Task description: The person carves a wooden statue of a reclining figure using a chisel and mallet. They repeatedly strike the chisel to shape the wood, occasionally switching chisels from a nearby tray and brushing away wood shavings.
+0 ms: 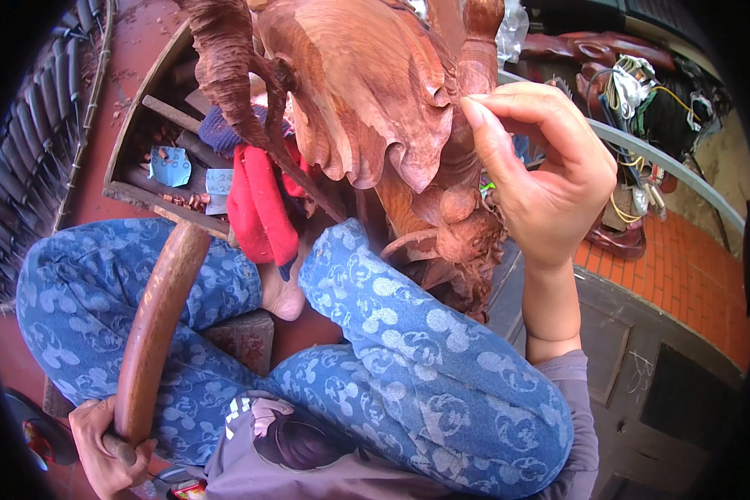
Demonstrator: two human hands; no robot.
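At the lower left my left hand (100, 454) is closed around a wooden mallet (160, 325) with a thick, curved brown head, which rises over my bent leg. In front of me stands a reddish-brown wood carving (358, 92) with a broad leaf-like shape, wavy edges and twisted stems. My right hand (550, 175) is raised at the right edge of that shape. Its thumb and index fingertip are pinched together close to the wood. Whatever lies between them, if anything, is too small to make out.
A wooden tray (146, 200) holds sticks, wood bits and blue paper. Red cloth (258, 204) hangs by the carving. Many dark-handled tools (50, 108) line the left side. Tangled cables (633, 92) lie at the right, beyond a grey curved bar (683, 171).
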